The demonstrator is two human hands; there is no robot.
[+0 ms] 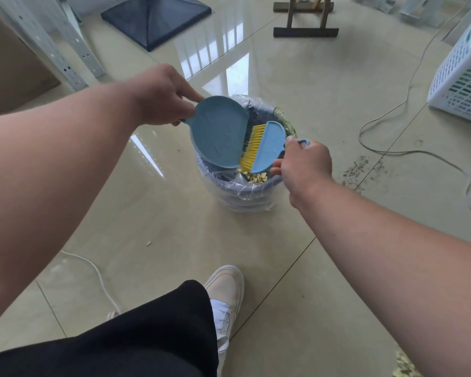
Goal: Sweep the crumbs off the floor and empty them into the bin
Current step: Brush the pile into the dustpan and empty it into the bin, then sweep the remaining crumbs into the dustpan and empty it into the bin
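Blue dustpan (218, 134), clenched in the left hand (161, 96), tips over the lined bin (245, 194) — the right hand (305, 164) grips the yellow-bristled brush (264, 148), flicking crumbs (256, 176) in. Debris right of the bin (356, 170) remains — roughly halfway.

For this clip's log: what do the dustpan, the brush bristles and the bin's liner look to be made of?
Dustpan: looks like moulded plastic, matte blue, with raised moulded marks on its underside. Brush bristles: probably synthetic fibre, bright yellow, straight and even. Liner: thin clear plastic film, wrinkled and glossy, folded over the rim of the bin; the bin's own material is hard to tell through it.
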